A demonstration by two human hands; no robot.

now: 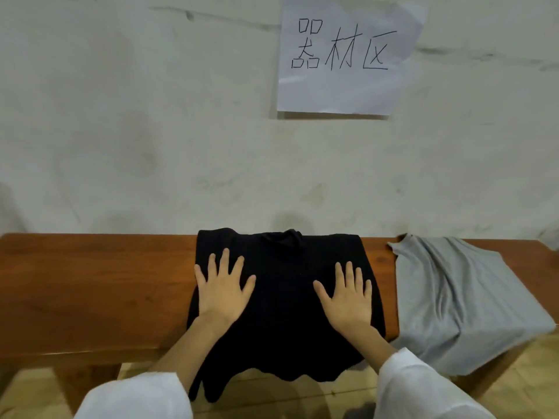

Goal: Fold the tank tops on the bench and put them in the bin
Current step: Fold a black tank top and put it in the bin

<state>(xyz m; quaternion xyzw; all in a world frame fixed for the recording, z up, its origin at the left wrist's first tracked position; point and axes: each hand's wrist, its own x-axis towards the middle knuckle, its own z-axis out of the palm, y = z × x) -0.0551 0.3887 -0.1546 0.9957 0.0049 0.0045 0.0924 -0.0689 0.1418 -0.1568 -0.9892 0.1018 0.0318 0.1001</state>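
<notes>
Two tank tops lay on the wooden counter [90, 282], w/ the wall right behind it. The black tank top [284, 300] sat mid-counter, its near edge hanging off the front toward the floor. I had my left hand [222, 290] & right hand [348, 300] both flat on it, palms down, fingers straight & spread, gripping nothing. The grey tank top [459, 297] lay rumpled just to the right, its near corner drooping over the counter's edge. A handwritten paper sign [341, 86] hung on the wall, far & right of centre.
</notes>
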